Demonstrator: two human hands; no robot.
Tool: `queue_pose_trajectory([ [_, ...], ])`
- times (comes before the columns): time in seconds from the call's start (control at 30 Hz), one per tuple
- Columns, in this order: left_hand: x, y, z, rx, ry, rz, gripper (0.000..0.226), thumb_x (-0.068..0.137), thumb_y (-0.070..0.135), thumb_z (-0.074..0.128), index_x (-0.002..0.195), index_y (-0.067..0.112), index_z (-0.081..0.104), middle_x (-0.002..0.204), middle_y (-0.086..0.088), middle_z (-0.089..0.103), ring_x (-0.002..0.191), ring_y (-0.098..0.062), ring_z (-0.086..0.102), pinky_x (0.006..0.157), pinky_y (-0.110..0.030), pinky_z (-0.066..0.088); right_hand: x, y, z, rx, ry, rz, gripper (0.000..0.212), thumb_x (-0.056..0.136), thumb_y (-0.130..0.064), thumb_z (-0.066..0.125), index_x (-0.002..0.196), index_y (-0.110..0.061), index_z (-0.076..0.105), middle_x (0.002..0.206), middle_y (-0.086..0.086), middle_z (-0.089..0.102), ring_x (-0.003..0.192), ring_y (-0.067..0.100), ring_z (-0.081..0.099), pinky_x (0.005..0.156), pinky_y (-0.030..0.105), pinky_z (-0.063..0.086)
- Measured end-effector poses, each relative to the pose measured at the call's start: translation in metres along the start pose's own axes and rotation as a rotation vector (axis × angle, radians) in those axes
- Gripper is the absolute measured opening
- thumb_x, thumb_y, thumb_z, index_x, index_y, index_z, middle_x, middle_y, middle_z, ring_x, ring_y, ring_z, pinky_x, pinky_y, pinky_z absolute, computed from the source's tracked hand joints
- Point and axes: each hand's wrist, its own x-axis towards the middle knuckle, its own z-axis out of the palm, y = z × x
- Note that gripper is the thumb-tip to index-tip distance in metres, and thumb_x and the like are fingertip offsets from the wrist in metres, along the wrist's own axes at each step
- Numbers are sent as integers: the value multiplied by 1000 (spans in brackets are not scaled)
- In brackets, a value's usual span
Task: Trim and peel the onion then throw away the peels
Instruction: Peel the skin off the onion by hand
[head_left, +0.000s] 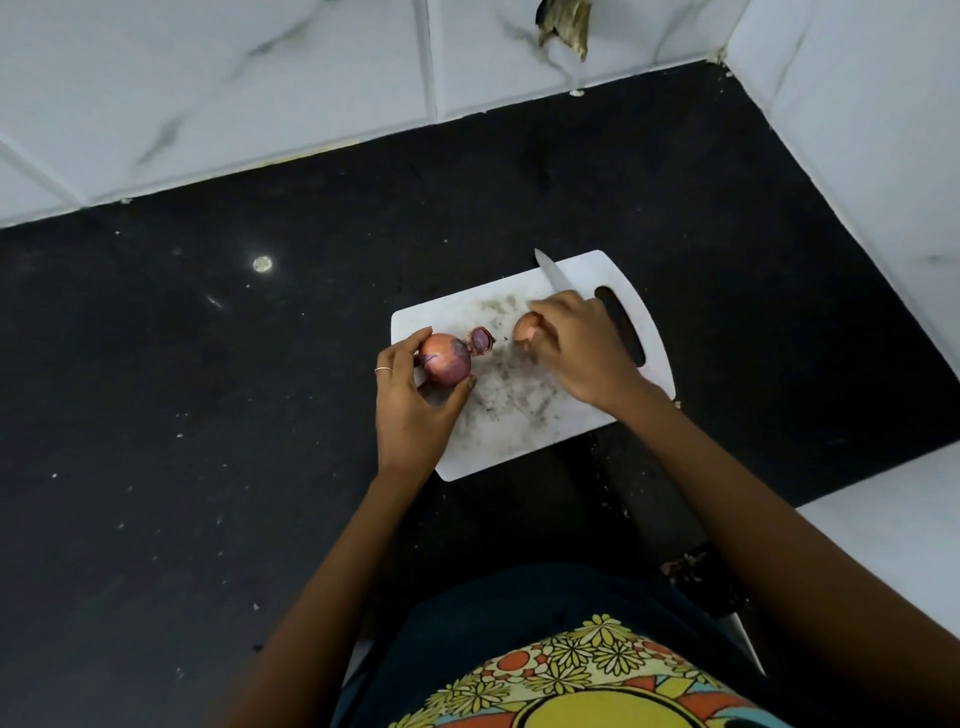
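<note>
A red onion (444, 359) sits at the left edge of the white cutting board (524, 410). My left hand (415, 405) grips it between thumb and fingers. A cut-off purple end piece (481, 341) lies just right of the onion. My right hand (582, 353) is over the board's middle, pinching an orange-brown piece of peel (525, 328). A knife (553, 273) lies on the board's far side, its blade pointing away from me and its handle hidden under my right hand.
The board lies on a black speckled counter (208, 389). White marble-look tiled walls (260, 78) rise behind and to the right. The board's handle slot (621, 322) is beside my right hand. Dark scuff marks cover the board's centre.
</note>
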Motion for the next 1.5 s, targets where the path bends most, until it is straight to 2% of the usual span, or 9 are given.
queue_pose_trajectory([
  [0.3,-6,6,2,-44,5,-17,59,71,19,83,123,20,54,120,0,46,98,-2,55,86,-26,54,-53,-6,16,16,-129,-120,38,93,-14,45,131,-20,50,131,2,48,117,25,38,99,43,38],
  [0.47,-17,9,7,-20,-27,17,60,69,21,83,122,19,55,118,0,52,101,-14,58,84,-15,49,-87,0,18,39,-195,-149,38,92,-10,43,126,-22,56,126,1,52,110,23,42,95,43,40],
  [0.7,-32,13,14,-24,-108,38,62,68,22,84,123,19,55,118,3,53,99,-9,56,84,-9,46,-113,7,22,66,-261,-132,37,92,-9,43,119,-25,62,121,-1,54,111,22,44,95,43,41],
  [0.83,-36,14,15,-28,-138,40,63,68,23,84,123,21,54,118,2,54,99,-10,55,86,-16,48,-111,7,14,166,-38,-123,29,89,-8,48,105,-21,69,108,1,61,104,20,52,90,45,44],
  [0.97,-35,15,16,-16,-152,48,62,69,24,83,124,22,53,115,5,53,101,-16,58,87,-27,52,-90,-2,4,397,171,-29,23,88,-8,55,108,-10,66,104,8,61,91,17,58,84,33,50],
  [1.17,-36,19,17,-1,-152,32,61,73,24,80,127,19,52,119,-1,55,102,-17,57,86,-32,53,-58,-19,11,527,53,88,42,82,-26,69,119,-7,60,117,7,61,106,16,58,86,21,43],
  [1.27,-37,18,18,28,-155,31,63,72,23,80,128,18,51,121,-3,55,106,-18,55,89,-36,51,-52,-21,17,561,71,135,29,81,-15,70,108,-6,66,109,7,68,98,11,59,79,12,40],
  [1.4,-33,17,20,57,-157,19,66,70,20,80,129,16,50,121,-7,58,108,-20,55,92,-39,50,-53,-17,23,780,97,230,16,78,-1,68,92,-6,71,93,8,72,89,17,65,82,29,53],
  [1.5,-34,22,20,-2,-185,0,64,72,17,80,128,16,50,121,-3,58,106,-15,56,91,-29,50,-60,-13,18,964,72,288,17,78,4,68,94,-1,69,85,6,69,81,19,66,78,32,58],
])
